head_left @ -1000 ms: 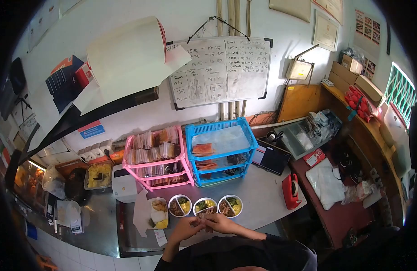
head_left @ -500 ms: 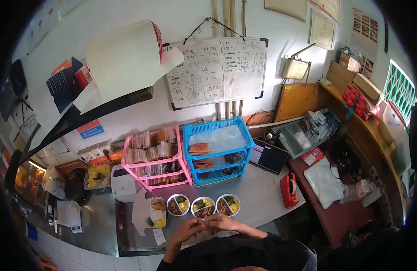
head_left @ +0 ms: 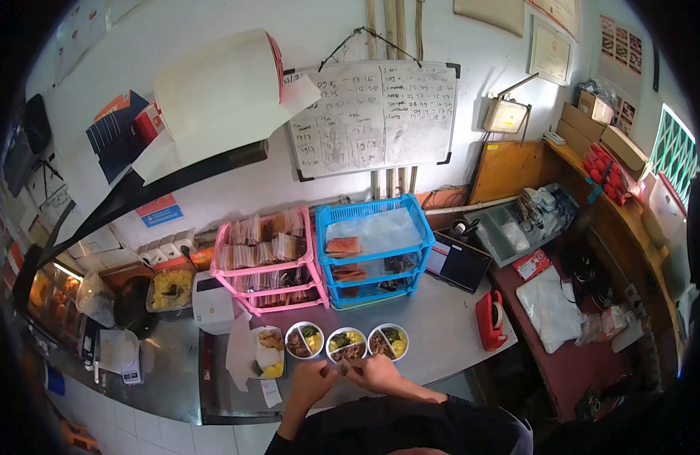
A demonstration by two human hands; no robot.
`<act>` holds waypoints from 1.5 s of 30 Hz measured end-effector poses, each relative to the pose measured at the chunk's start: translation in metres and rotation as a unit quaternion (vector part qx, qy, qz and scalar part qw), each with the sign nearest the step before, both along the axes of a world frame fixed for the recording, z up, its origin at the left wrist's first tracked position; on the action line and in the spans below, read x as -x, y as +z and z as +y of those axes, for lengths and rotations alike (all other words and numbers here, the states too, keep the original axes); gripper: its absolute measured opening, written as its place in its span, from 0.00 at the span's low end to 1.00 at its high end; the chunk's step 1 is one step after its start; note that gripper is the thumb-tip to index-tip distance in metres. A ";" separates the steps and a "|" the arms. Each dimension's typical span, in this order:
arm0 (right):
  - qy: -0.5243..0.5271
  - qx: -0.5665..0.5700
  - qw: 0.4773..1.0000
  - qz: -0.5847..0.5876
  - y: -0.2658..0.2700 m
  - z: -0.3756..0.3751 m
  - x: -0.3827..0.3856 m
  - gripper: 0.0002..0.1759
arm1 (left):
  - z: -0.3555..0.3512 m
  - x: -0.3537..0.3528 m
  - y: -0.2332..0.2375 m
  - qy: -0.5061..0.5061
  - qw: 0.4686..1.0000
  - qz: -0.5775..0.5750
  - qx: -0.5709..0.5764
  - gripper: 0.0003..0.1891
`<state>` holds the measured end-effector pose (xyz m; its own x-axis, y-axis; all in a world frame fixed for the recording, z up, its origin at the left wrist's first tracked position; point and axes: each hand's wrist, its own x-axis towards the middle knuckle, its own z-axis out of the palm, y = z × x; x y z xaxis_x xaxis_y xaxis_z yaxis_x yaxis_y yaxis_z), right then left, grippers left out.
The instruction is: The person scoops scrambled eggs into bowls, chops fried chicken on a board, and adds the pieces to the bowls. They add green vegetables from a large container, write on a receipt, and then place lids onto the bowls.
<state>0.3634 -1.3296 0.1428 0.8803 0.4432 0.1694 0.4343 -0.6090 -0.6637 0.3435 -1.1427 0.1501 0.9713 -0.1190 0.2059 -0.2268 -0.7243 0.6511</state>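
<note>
Three round white bowls stand in a row on the steel counter: a left bowl (head_left: 304, 340), a middle bowl (head_left: 346, 345) and a right bowl (head_left: 388, 343), each with meat, greens and something yellow. Just in front of the middle bowl, my left hand (head_left: 313, 381) and my right hand (head_left: 374, 373) are close together, fingers pinched. Something small and pale shows between them, too small to make out. Left of the bowls is an open paper box (head_left: 269, 353) with food, and a white paper slip (head_left: 271, 393) lies below it.
Behind the bowls stand a pink rack (head_left: 266, 258) and a blue rack (head_left: 376, 250) holding packets. A red tape dispenser (head_left: 490, 321) is at the right, near a tablet (head_left: 457, 262). A white printer (head_left: 213, 303) and a scale (head_left: 130, 364) are at the left.
The view has shifted slightly, so the scene sits a little further right. My hands have drawn slightly apart, and the fingers of my left hand are more curled.
</note>
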 end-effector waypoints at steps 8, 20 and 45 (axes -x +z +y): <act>0.093 -0.146 0.977 0.127 0.126 -0.026 0.010 0.05 | -0.004 0.022 0.083 -0.044 0.975 -0.006 0.218 0.11; 0.342 -0.351 0.864 -0.115 0.195 -0.023 0.019 0.18 | -0.018 0.049 0.190 -0.207 0.900 -0.256 0.285 0.11; 0.360 -0.229 0.903 -0.045 0.171 -0.073 0.001 0.13 | -0.042 0.018 0.158 -0.314 0.898 -0.087 0.296 0.09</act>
<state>0.3627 -1.4021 0.3133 0.3650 0.7605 0.5371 0.6737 0.1825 -0.7162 0.3260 -1.1844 0.3078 0.6983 -0.4508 0.5561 -0.6052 0.0432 0.7949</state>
